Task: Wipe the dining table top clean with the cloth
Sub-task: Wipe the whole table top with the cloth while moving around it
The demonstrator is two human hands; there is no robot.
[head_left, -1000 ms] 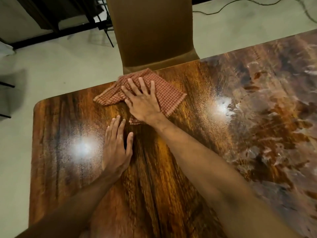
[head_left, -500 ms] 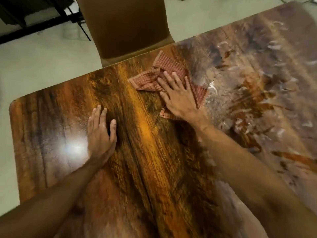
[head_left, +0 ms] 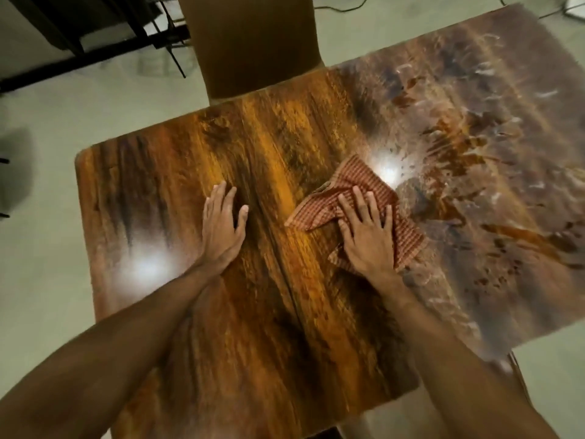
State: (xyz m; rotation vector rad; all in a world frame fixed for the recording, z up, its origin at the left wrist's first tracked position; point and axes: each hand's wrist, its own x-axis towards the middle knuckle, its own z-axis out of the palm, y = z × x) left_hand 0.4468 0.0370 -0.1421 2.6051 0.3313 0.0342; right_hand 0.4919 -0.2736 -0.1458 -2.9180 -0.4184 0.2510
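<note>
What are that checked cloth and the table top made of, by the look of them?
The cloth looks like thin woven fabric, likely cotton: a red check pattern, soft folds and crumpled edges under the right hand. The table top shows brown wood grain with a glossy finish that mirrors ceiling lights; real wood, veneer or laminate cannot be told apart.

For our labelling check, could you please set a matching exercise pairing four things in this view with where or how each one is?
Things:
1. left hand
2. red checked cloth
3. plain brown chair back
4. glossy wood-grain dining table top

States:
A. smeared and cloudy on its right part
B. pressed flat under the right hand
C. palm down on bare wood
D. at the table's far edge

Pairs: 1-C, 2-B, 3-D, 4-A
</note>
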